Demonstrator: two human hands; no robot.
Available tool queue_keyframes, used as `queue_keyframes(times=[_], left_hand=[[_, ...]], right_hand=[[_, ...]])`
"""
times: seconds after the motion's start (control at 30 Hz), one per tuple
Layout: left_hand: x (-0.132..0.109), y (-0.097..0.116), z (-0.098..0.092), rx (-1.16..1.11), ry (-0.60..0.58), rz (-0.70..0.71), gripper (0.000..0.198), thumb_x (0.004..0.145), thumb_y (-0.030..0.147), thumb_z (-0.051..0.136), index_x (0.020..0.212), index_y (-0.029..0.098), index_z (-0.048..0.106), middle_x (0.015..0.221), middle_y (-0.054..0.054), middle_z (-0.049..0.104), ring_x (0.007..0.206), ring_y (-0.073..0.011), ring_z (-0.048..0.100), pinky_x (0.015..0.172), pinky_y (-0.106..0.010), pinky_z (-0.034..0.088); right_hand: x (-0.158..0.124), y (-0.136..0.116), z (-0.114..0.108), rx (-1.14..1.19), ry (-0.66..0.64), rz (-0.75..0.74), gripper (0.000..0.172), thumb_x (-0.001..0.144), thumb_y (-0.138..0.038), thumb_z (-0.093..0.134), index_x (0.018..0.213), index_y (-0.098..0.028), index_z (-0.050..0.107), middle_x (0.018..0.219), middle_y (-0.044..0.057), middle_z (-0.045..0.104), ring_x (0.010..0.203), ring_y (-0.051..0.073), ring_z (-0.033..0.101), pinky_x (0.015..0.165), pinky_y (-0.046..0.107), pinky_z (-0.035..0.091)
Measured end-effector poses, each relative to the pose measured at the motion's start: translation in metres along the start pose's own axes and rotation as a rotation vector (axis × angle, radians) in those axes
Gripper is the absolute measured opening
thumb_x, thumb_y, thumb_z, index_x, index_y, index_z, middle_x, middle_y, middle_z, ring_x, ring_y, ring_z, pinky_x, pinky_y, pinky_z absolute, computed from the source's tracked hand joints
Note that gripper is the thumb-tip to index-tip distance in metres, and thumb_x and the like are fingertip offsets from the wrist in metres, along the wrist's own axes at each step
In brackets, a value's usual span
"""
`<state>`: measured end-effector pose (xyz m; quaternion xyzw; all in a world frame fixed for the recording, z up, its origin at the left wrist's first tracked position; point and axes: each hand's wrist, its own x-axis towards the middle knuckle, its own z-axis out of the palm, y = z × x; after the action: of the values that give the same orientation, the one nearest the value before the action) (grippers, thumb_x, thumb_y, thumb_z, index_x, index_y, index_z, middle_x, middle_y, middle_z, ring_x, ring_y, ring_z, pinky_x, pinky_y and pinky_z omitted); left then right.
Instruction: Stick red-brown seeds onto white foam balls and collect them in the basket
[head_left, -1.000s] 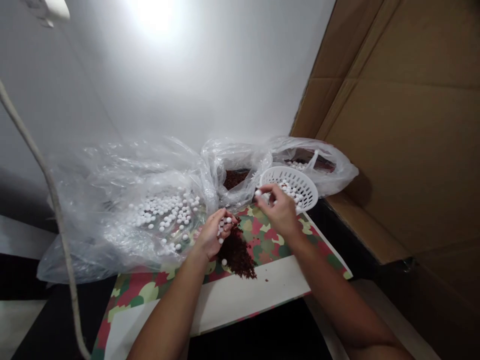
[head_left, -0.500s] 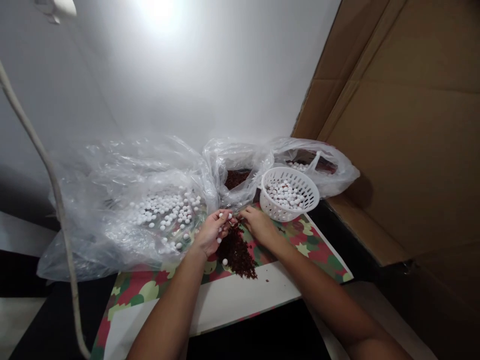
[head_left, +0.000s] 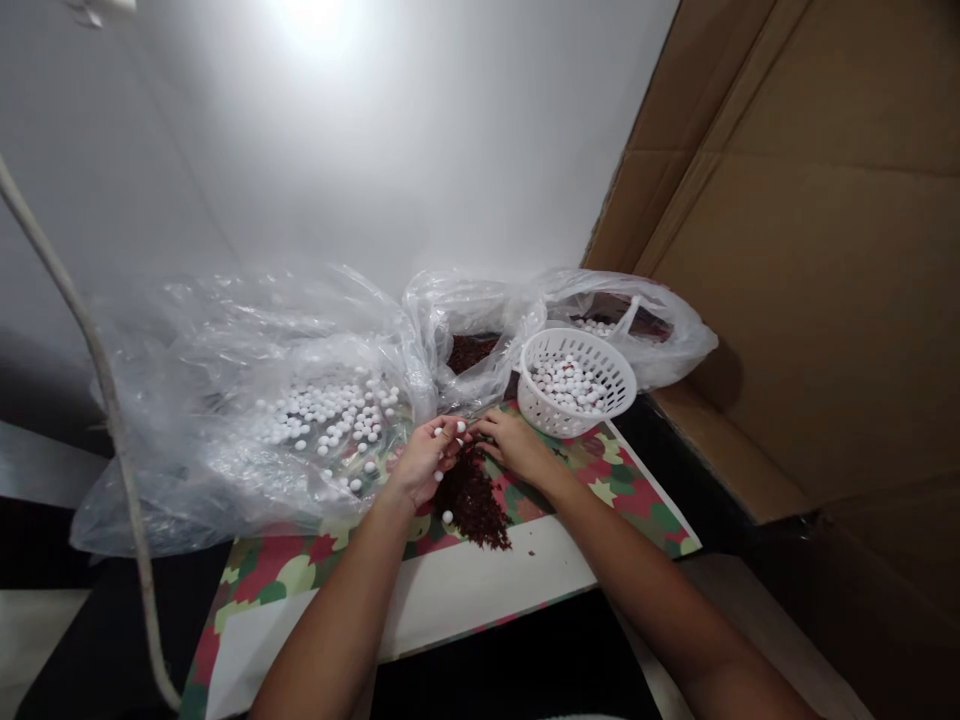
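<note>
My left hand (head_left: 424,464) is closed around a few small white balls, one of which (head_left: 461,427) shows at its fingertips. Close against those fingertips are the bent fingers of my right hand (head_left: 516,446); what they pinch, if anything, is hidden or too small to make out. Below both hands lies a heap of dark reddish-brown flakes (head_left: 480,508), with a loose white ball (head_left: 448,517) on its left side. A white slotted plastic basket (head_left: 534,408) holding many white balls stands just beyond my right hand.
On the left spreads a clear plastic bag (head_left: 180,400) with many white balls (head_left: 322,405). Behind my hands, another bag (head_left: 442,310) contains brown flakes. Camouflage-patterned paper (head_left: 281,580) covers the surface. Cardboard (head_left: 817,260) rises at right; a pale cord (head_left: 105,380) hangs at left.
My right hand has shifted slightly left, its fingers now closer to the left fingertips. The left hand keeps its hold on the white balls. The view has tilted a little.
</note>
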<state>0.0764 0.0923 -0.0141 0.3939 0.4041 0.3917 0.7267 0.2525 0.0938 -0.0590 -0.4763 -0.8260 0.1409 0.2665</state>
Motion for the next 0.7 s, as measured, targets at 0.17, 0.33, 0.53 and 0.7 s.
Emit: queue_keyframes(times=[0.17,0.33,0.53,0.7], left_hand=[[0.001,0.001,0.0,0.005,-0.001,0.009,0.041,0.066,0.04,0.075,0.088,0.011,0.055,0.067,0.001,0.051,0.046,0.0002,0.03,0.038,-0.013,0.016],[0.001,-0.002,-0.003,0.028,0.013,-0.007,0.045,0.061,0.036,0.079,0.092,0.013,0.055,0.068,0.002,0.052,0.046,0.0002,0.03,0.038,-0.014,0.015],[0.003,-0.004,-0.003,0.076,0.014,-0.011,0.046,0.063,0.038,0.077,0.096,0.011,0.06,0.065,0.003,0.047,0.044,0.0008,0.025,0.039,-0.016,0.011],[0.005,-0.004,-0.004,0.078,0.039,-0.004,0.046,0.062,0.037,0.078,0.096,0.011,0.061,0.058,0.005,0.04,0.043,0.0002,0.023,0.039,-0.017,0.011]], right_hand=[[0.001,-0.002,-0.003,0.052,0.027,0.003,0.01,0.083,-0.022,0.058,0.089,-0.015,0.063,0.091,0.006,0.055,0.084,0.012,0.051,0.077,0.023,0.039],[-0.006,-0.002,-0.01,0.549,0.108,0.249,0.027,0.077,-0.038,0.064,0.075,-0.013,0.054,0.07,0.0,0.056,0.063,0.008,0.049,0.058,0.019,0.036],[-0.009,-0.006,-0.013,1.098,0.11,0.336,0.031,0.071,-0.037,0.071,0.08,-0.013,0.053,0.074,0.002,0.063,0.066,0.011,0.059,0.061,0.021,0.045],[-0.009,-0.011,-0.012,1.054,0.122,0.29,0.027,0.074,-0.036,0.069,0.087,-0.013,0.061,0.084,0.004,0.063,0.075,0.011,0.059,0.071,0.023,0.047]])
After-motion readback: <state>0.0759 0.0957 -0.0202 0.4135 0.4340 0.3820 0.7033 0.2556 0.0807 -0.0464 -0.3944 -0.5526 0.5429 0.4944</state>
